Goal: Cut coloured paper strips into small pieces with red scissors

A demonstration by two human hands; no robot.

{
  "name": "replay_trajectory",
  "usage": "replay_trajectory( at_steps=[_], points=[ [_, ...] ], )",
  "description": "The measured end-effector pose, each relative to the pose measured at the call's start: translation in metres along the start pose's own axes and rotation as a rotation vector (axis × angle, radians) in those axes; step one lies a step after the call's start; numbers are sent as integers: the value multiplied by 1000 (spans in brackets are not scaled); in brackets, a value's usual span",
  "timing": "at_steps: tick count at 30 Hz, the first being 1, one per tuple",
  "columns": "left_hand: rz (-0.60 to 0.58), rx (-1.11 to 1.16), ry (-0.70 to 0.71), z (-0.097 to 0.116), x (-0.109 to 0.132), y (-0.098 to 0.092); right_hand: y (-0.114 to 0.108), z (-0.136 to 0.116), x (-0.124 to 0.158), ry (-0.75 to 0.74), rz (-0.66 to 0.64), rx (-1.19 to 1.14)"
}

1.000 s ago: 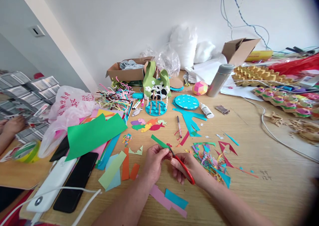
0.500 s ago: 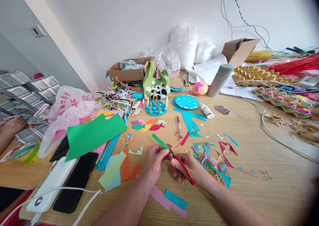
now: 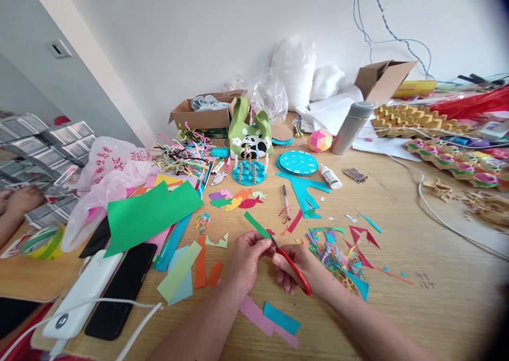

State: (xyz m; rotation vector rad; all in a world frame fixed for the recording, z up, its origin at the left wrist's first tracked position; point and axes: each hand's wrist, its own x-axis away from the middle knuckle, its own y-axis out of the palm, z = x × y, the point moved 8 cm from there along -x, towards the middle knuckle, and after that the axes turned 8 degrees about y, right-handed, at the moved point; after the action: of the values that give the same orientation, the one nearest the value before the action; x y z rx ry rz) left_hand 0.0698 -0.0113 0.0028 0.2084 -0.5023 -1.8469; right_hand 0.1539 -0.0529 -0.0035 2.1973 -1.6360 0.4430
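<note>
My left hand (image 3: pixel 247 258) pinches a narrow strip of green paper (image 3: pixel 255 223), its free end pointing up and left. Red-handled scissors (image 3: pixel 295 272) are gripped in my right hand (image 3: pixel 293 265), with the blades meeting the strip at my left fingertips. The exact cut is hidden by the fingers. Beyond the hands lie several coloured paper fish (image 3: pixel 234 204). A heap of tiny paper bits (image 3: pixel 202 223) is left of the strip, and a pile of multicoloured paper scraps (image 3: pixel 338 255) lies right of my right hand. Pink paper (image 3: pixel 254 314) and blue paper (image 3: pixel 281 317) are beneath my wrists.
Green sheets (image 3: pixel 151 212) top a paper stack at left, near a black phone (image 3: pixel 121 292) and white power bank (image 3: pixel 81 297). A glue bottle (image 3: pixel 331 177), grey flask (image 3: pixel 352 129) and panda bag (image 3: pixel 251 133) stand farther back. Another person's hand (image 3: pixel 24 199) is at far left.
My hands, the scissors and the strip stay almost in the same place. The other person's hand at far left has shifted slightly.
</note>
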Motion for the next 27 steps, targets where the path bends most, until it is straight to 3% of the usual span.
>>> replay_trajectory(
  at_steps=[5, 12, 27],
  points=[
    [3, 8, -13, 0, 0, 0, 0, 2, 0, 3, -14, -1],
    [106, 6, -35, 4, 0, -4, -2, 6, -3, 7, -20, -2],
    [76, 24, -40, 2, -2, -5, 0, 3, 0, 33, -7, 37]
  ],
)
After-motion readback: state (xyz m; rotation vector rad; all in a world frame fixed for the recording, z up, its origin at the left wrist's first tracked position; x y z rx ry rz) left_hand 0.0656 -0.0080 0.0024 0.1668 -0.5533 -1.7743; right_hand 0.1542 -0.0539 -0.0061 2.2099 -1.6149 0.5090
